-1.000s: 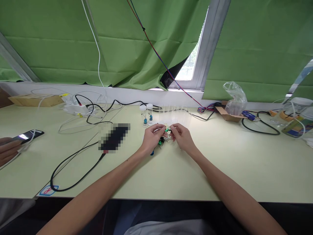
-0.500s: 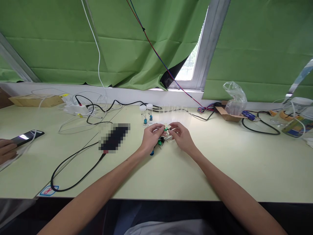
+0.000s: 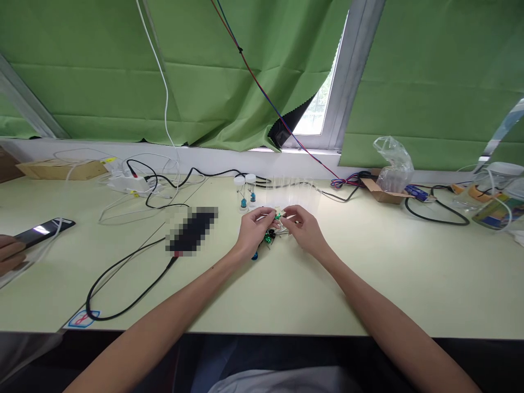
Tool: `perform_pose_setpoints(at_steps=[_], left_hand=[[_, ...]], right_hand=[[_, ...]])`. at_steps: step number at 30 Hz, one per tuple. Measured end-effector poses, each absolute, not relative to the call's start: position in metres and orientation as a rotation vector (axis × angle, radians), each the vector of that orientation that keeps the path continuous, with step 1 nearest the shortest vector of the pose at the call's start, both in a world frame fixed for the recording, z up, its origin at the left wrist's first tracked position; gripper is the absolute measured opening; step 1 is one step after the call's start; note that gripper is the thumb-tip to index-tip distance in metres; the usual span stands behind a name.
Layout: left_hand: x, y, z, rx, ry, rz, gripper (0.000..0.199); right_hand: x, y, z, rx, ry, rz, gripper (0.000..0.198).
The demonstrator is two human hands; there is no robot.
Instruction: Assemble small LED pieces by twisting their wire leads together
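Note:
Between my two hands is a small green-and-pale piece [image 3: 279, 214], too small to name. My left hand [image 3: 254, 228] is closed, its thumb and fingertips pinching this piece from the left. From the right, the closed fingertips of my right hand [image 3: 302, 225] meet the same piece. Just under the hands lies a little pile of small parts [image 3: 269, 236], green, black and silvery, with thin legs; my left hand hides some of it. A blue round part [image 3: 254, 255] pokes out below my left wrist. Two clear vials [image 3: 243, 196] with white caps and blue parts inside stand behind my left hand.
A row of clear tubes [image 3: 290, 191] stands behind the hands. To the left lie a blurred-out dark device [image 3: 192, 231] with a black cable [image 3: 135, 251] and another person's hand [image 3: 10, 254] on a phone [image 3: 45, 231]. A cardboard box [image 3: 382, 192] holds a plastic bag at right.
Almost nothing differs. My fingertips have shifted slightly around the small green-and-pale piece, and the other person's hand at far left has moved a little.

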State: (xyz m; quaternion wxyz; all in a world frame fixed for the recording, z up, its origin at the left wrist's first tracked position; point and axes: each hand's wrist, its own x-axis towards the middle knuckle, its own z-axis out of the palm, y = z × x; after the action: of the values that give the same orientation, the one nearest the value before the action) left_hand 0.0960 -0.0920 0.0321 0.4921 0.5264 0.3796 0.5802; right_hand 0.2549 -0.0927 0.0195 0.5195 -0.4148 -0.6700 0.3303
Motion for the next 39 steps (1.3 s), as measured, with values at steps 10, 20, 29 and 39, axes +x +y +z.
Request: perform_pose_setpoints(at_steps=[10,20,29,39], left_hand=[[0.0957,-0.0914,0.0319,1.273,0.929,1.4,0.029],[0.0958,-0.0918,0.0324,1.281,0.922,1.393,0.028],[0.0952,-0.0933,0.0356,1.289,0.945,1.407,0.03],[0.0958,-0.0944,0.0364,1.292,0.942,1.398,0.028]], right_hand=[[0.2553,-0.0946,0.0212,-0.949,-1.69,0.623,0.024],[0.2548,-0.0958,0.0212,-0.985,-1.679,0.639,0.021],[0.255,-0.0968,0.0225,-0.871,-1.707,0.548,0.023],[0.2554,-0.0944,0.0202,-0.895,-1.712,0.536,0.023]])
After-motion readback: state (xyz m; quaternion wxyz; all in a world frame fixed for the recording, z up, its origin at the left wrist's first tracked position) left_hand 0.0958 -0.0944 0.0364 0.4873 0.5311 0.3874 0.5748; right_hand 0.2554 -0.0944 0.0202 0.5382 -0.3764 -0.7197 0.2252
